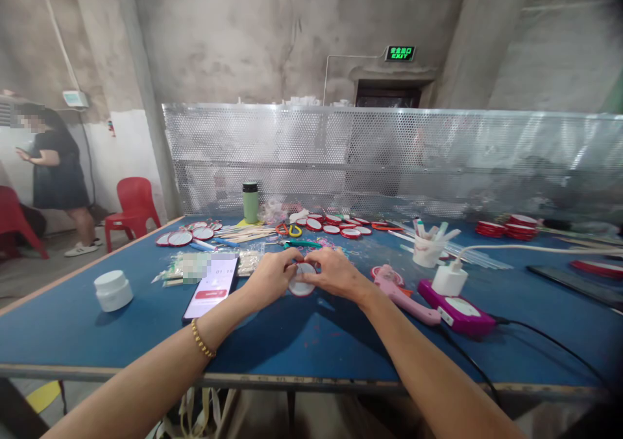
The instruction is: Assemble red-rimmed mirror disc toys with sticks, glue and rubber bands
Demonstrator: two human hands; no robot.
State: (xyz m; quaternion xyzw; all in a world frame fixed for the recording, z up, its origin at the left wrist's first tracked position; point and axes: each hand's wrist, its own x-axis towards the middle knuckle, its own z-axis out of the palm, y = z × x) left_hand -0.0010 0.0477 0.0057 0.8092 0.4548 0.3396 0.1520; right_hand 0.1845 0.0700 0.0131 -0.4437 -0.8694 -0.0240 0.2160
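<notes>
Holding the red-rimmed disc between them, left hand and right hand form a narrow grip; rim work appears in hand, the next move calling for steady pressure.

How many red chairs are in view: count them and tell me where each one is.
2. One chair stands by the pillar; the other chair is at the picture's left edge, partly cut off. Others may be hidden.
</notes>
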